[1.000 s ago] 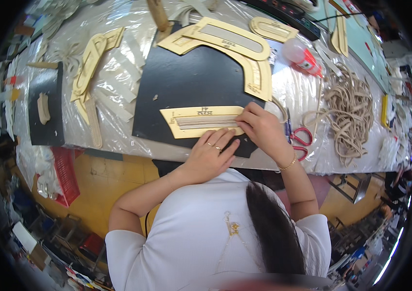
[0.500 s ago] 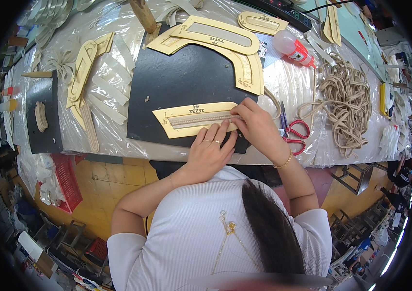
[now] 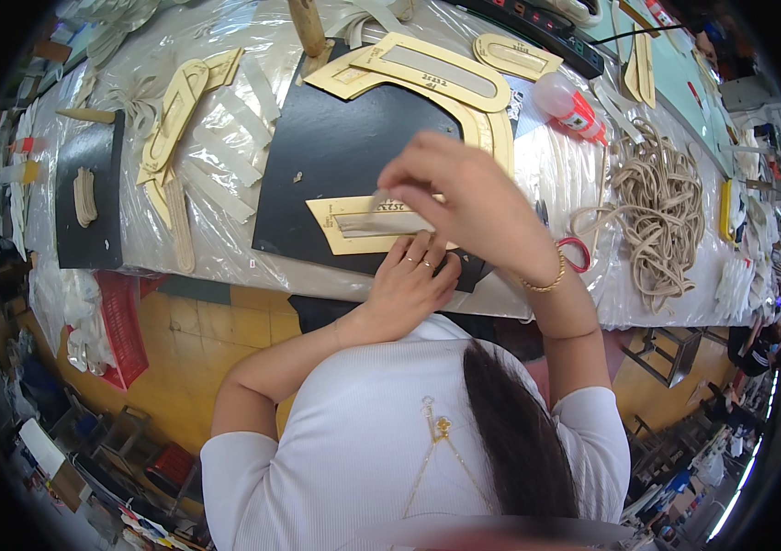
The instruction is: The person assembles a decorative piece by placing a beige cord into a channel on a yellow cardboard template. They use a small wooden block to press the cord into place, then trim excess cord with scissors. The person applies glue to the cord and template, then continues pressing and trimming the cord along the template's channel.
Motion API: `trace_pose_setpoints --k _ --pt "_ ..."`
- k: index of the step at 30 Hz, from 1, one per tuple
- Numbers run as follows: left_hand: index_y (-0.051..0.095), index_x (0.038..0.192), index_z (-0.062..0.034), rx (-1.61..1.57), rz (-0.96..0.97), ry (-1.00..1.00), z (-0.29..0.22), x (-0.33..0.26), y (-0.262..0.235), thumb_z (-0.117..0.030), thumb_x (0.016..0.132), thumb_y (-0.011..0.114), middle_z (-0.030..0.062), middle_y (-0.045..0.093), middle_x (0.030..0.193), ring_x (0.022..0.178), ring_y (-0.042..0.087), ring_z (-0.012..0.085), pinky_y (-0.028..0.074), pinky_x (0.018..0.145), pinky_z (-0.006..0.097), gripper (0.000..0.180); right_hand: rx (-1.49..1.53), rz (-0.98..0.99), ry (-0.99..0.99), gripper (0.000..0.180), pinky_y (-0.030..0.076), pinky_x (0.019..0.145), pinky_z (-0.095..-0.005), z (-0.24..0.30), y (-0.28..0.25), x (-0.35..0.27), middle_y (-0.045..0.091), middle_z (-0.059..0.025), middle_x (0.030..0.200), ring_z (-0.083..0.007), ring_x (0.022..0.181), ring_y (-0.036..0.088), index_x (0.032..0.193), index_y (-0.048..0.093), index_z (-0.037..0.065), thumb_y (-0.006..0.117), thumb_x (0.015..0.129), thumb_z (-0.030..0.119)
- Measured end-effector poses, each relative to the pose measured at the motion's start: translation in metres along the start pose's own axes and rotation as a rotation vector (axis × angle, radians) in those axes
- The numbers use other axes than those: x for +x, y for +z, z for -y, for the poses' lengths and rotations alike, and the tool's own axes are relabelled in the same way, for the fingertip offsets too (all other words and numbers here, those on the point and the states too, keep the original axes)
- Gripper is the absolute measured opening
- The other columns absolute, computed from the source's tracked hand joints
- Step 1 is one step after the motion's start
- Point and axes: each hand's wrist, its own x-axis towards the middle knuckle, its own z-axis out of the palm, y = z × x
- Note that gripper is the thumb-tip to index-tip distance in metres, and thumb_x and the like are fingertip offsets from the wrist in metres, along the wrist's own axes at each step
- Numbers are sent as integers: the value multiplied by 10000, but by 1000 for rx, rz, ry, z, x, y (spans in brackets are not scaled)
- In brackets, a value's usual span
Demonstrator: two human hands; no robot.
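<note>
The fingers (image 3: 401, 176) of the right hand (image 3: 473, 207) are pinched together on a thin pale strip (image 3: 377, 200), lifted a little above the middle of the frame. Just below, the left hand (image 3: 411, 283) lies flat with its fingers (image 3: 422, 250) spread slightly apart, pressing the lower edge of a yellow card template (image 3: 353, 225) that holds a long narrow cut-out. The template rests on a black sheet (image 3: 344, 156) spread over the plastic-covered bench (image 3: 225, 248) at the centre. At the top of the black sheet lie larger yellow templates (image 3: 427, 69). To the right of the right wrist are red-handled scissors (image 3: 579, 250), and further right a tangle of beige cord (image 3: 657, 202). A red-capped glue bottle (image 3: 569, 106) lies at upper right. At left, a smaller black piece (image 3: 87, 207) sits beside pale strips (image 3: 216, 156).
</note>
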Motion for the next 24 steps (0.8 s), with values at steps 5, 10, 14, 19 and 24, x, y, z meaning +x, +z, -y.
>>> trace_pose_setpoints --k 5,10,14,19,24 --pt "620 1055 -75 -41 4 38 11 -6 -10 -263 827 713 124 597 1092 1198 521 329 385 1081 499 309 358 -368 -47 103 536 631 -266 22 -41 15 663 -45 905 -160 718 693 1029 697 22 674 937 62" --pt "634 1053 -73 -121 32 -17 44 -29 -36 -224 845 738 110 588 999 1155 574 319 374 1109 523 278 621 -506 -17 228 588 652 -241 12 -77 -19 671 -150 1130 -187 878 726 1207 604 -31 612 991 43" --pt "640 1084 -65 -151 0 -42 62 -34 -45 -156 832 758 108 586 963 1123 603 313 407 1084 517 293 837 -601 -238 248 608 676 -261 3 -104 -47 602 -189 1264 -308 1055 709 1241 556 -79 544 1002 -15" --pt "655 1083 -53 -54 7 10 62 -24 -48 -115 820 746 110 604 989 1136 602 316 436 1031 486 285 561 -667 -93 256 622 729 -289 -3 -112 -64 571 -181 1294 -326 1106 692 1242 560 -64 548 987 -51" --pt "667 1110 -56 19 -47 17 72 -11 -53 -132 819 741 128 630 1144 1170 579 320 437 998 467 310 146 -573 177 289 610 774 -311 -36 -55 -63 567 -145 1263 -247 1109 692 1201 619 6 588 932 -95"
